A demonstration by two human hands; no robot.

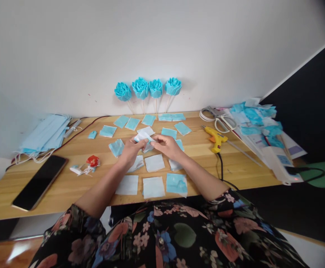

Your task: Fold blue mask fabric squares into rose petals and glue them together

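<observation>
Both my hands meet above the middle of the table. My left hand (134, 149) pinches one side of a white-and-blue fabric piece (142, 137), cut from mask-like material. On the other side my right hand (166, 146) grips the same piece between thumb and fingers. Around and below them lie several cut squares, some showing white, such as the white square (154, 163), others blue, such as the blue square (176, 182). Several blue fabric flowers (140, 88) on thin sticks lean against the wall behind.
At left are a stack of blue masks (46, 133), a black phone (41, 182) and a red wrapper (93, 160). To the right lie a yellow glue gun (216, 138), scissors (225, 123), a white power strip (279, 165) and a heap of scraps (254, 113).
</observation>
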